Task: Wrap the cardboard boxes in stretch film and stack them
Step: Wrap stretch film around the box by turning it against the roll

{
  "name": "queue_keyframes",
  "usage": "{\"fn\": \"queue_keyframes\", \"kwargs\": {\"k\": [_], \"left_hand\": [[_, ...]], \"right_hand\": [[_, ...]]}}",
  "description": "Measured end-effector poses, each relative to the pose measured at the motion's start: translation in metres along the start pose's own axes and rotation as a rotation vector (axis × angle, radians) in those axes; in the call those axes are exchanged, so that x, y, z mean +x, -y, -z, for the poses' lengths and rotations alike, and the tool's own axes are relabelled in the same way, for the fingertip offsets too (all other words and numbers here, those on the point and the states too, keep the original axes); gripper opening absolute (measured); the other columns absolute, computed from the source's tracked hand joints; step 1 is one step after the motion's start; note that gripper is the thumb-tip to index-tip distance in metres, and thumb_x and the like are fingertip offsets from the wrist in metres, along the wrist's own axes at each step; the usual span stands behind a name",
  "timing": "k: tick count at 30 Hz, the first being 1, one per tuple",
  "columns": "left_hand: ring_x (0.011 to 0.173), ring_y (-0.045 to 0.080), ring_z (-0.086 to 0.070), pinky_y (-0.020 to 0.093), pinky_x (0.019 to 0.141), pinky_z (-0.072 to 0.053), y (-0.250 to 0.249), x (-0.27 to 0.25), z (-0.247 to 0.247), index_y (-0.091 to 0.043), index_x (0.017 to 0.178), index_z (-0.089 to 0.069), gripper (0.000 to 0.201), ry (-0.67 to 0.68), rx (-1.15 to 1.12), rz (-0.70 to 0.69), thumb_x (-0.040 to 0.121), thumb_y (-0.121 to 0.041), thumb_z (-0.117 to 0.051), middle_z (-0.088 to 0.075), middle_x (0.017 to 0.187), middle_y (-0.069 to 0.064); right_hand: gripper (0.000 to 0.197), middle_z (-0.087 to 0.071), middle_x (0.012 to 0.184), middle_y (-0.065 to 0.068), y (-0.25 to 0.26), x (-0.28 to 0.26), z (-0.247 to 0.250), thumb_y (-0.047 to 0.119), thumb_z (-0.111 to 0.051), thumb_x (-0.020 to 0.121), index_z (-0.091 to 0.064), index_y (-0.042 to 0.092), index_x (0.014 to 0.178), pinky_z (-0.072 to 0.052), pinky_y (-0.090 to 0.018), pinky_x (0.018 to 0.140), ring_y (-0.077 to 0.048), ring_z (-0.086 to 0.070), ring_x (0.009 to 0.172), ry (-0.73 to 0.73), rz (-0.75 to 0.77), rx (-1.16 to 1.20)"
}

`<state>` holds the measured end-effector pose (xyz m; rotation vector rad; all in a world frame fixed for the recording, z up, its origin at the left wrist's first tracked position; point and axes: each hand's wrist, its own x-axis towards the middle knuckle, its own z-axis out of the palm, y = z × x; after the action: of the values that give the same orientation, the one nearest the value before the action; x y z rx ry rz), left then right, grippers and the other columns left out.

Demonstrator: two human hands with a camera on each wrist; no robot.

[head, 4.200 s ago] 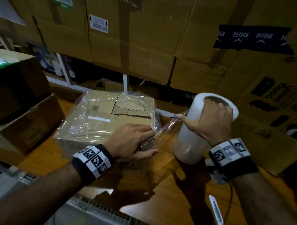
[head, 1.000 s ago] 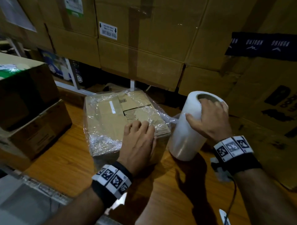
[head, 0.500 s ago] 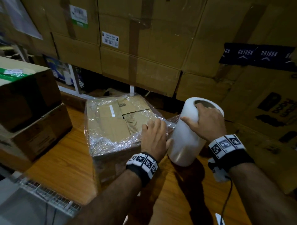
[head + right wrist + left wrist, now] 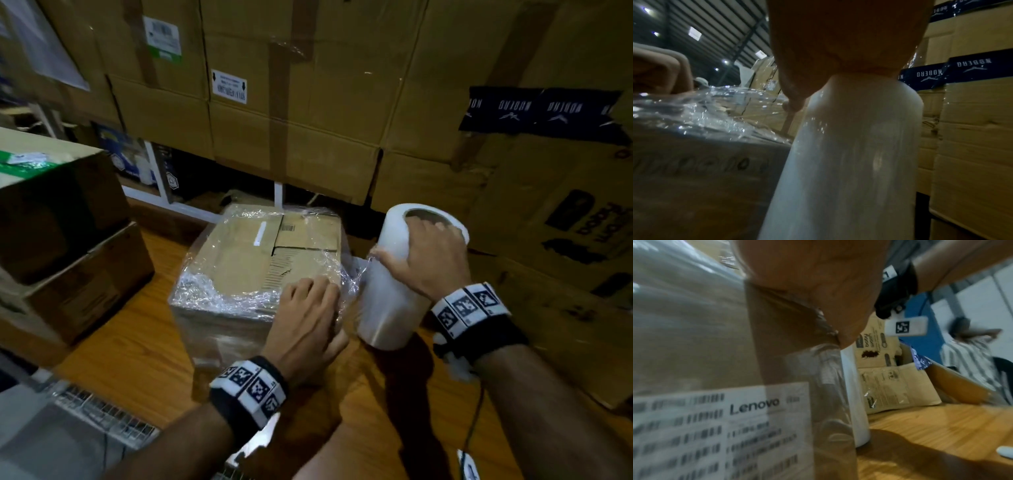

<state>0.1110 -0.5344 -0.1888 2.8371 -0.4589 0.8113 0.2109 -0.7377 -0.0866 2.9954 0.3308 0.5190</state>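
Mid-wrap: left hand flat, pinning film on box; right hand grasping film roll. Next: probably tension and tear.

left hand flat on film-wrapped cardboard box, right hand gripping upright stretch film roll beside it

Left hand lies palm-down, fingers straight and together, thumb splayed right. Right hand curls over something, fingertips hooked forward, thumb stretched left. Both forearms reach forward, each wrist wearing a black band with checker-pattern tags.
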Motion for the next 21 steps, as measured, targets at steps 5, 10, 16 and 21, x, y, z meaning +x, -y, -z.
{"fn": "queue_keyframes", "kwargs": {"k": [5,10,16,21], "left_hand": [[0.111,0.024,-0.048,0.042,0.093,-0.042,-0.006,-0.012,0.000,-0.019,0.123,-0.056,0.058,0.034,0.010,0.155,0.081,-0.059,-0.063,-0.050,0.123,0.007],[0.111,0.023,-0.048,0.042,0.093,-0.041,-0.002,-0.021,0.009,-0.022,0.120,-0.056,0.049,0.052,0.010,0.099,0.083,-0.054,-0.056,-0.051,0.118,0.004],[0.118,0.022,-0.046,0.047,0.099,-0.047,0.028,-0.035,0.022,-0.023,0.127,-0.055,0.050,0.103,-0.075,-0.047,0.087,-0.053,-0.056,-0.052,0.124,0.002],[0.129,0.023,-0.046,0.048,0.113,-0.039,0.051,-0.049,0.030,-0.023,0.133,-0.053,0.051,0.197,-0.175,-0.107,0.092,-0.053,-0.053,-0.054,0.134,0.001]], "right_hand": [[0.079,-0.056,0.139,-0.018,-0.023,-0.012,0.001,0.057,-0.047,0.086,-0.047,0.009,0.149,-0.031,-0.051,0.115,-0.040,-0.047,0.129,0.049,0.063,0.213],[0.069,-0.069,0.126,-0.010,-0.025,-0.002,-0.003,0.069,-0.054,0.093,-0.057,0.018,0.139,-0.043,-0.045,0.100,-0.032,-0.062,0.117,-0.001,0.052,0.025],[0.101,-0.066,0.128,-0.015,-0.002,0.002,0.002,0.090,-0.044,0.077,-0.056,0.009,0.137,-0.036,-0.047,0.110,-0.035,-0.059,0.119,0.019,-0.008,0.078],[0.070,-0.069,0.123,-0.011,-0.027,-0.014,-0.003,0.067,-0.045,0.089,-0.061,0.014,0.132,-0.040,-0.048,0.105,-0.032,-0.059,0.118,-0.072,0.100,0.192]]}}
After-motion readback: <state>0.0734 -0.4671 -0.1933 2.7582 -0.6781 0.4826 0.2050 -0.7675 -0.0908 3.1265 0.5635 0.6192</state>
